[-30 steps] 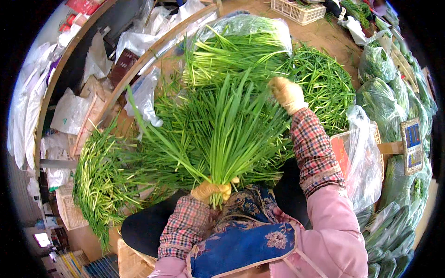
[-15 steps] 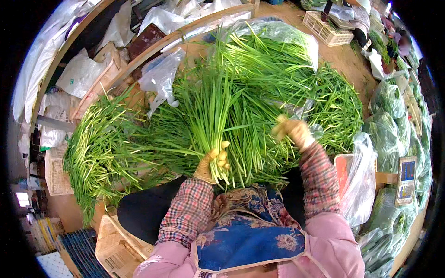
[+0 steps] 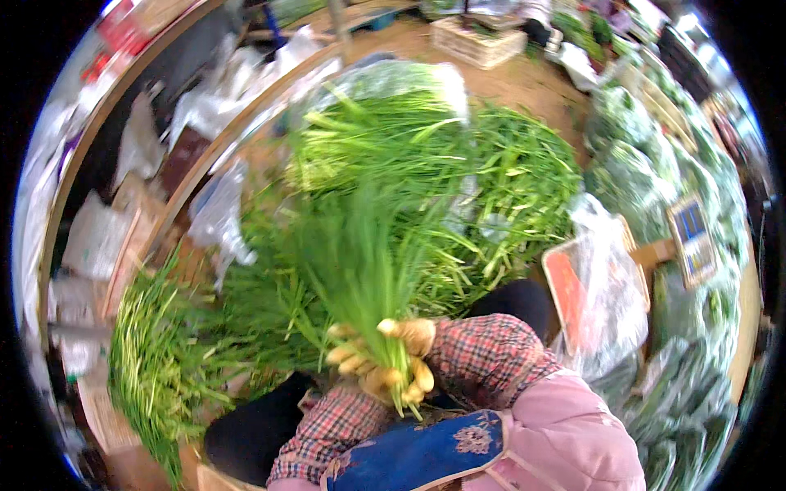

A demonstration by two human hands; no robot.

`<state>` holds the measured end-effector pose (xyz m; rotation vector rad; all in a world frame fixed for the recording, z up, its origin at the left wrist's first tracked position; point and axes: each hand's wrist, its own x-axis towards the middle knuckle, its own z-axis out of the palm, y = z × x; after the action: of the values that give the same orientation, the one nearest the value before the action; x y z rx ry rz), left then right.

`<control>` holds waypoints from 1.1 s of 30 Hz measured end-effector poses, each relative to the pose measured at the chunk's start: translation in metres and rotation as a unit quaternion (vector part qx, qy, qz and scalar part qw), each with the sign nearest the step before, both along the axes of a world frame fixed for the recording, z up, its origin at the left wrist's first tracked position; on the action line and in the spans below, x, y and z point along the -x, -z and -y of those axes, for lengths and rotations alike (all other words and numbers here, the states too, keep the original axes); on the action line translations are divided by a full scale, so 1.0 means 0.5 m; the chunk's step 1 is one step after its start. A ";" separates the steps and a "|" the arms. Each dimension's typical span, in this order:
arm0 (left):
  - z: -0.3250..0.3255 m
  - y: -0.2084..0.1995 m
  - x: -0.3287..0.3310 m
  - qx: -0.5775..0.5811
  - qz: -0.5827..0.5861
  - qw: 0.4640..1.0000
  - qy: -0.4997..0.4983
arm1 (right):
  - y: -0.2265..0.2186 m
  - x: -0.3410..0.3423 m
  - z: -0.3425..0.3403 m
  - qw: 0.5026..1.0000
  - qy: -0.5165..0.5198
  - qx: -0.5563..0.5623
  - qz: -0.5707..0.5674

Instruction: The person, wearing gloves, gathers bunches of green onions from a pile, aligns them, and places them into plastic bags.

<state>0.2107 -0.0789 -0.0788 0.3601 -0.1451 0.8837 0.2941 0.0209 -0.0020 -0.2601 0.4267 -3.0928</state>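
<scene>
Left grip (image 3: 379,382) and right grip (image 3: 415,335): closed round green stalk bunch (image 3: 360,266), leaf tips motion-blurred | farther ahead: pale crate (image 3: 479,45), contents unclear | right of grip: clear bags (image 3: 630,178) of greens, lowest cut off

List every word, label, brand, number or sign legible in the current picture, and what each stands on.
No text can be read.
Scale display, blue and white: markings too small and blurred to read.
Red package, upper left: too blurred to tell whether it bears print.
Blue apron: flower pattern, no lettering visible.
</scene>
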 end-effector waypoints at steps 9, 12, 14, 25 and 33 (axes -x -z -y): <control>-0.120 -0.125 -0.079 -0.022 -0.224 0.974 -0.034 | -0.134 -0.112 -0.110 0.854 0.199 -0.393 0.277; -0.159 -0.158 -0.070 0.061 -0.452 0.886 -0.078 | -0.179 -0.257 -0.217 0.743 0.348 -0.451 0.352; -0.179 -0.161 -0.055 0.064 -0.471 0.873 -0.110 | -0.171 -0.373 -0.276 0.456 0.482 -0.559 0.497; -0.251 -0.161 -0.042 0.089 -0.544 0.823 -0.141 | 0.220 -0.779 -0.333 0.490 0.659 0.142 0.552; -0.377 -0.206 -0.174 -0.018 -0.678 0.729 -0.093 | 0.180 -0.840 -0.253 0.629 0.633 -0.081 0.443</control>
<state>0.2976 0.1093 0.0243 0.9925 1.2681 0.6204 0.7139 0.1475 -0.0922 2.4503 1.1249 -3.3745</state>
